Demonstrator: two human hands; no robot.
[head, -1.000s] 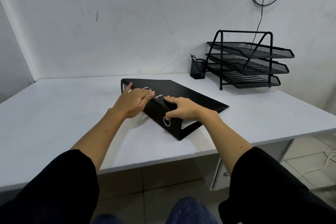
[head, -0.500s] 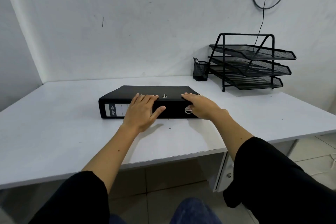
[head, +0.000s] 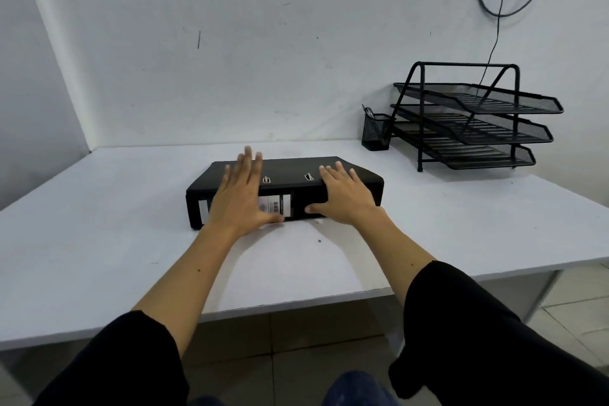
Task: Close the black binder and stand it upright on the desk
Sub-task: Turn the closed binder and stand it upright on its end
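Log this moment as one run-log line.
binder: closed, lying flat on desk, spine toward person | left hand: open, over spine and cover | right hand: open, gripping spine edge | upright: not yet

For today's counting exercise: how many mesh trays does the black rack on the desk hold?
3, stacked in the rack: top tray, middle tray, bottom tray. None seems hidden.

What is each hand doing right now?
Left hand: open, fingers spread over the black binder.
Right hand: open, flat on the binder.
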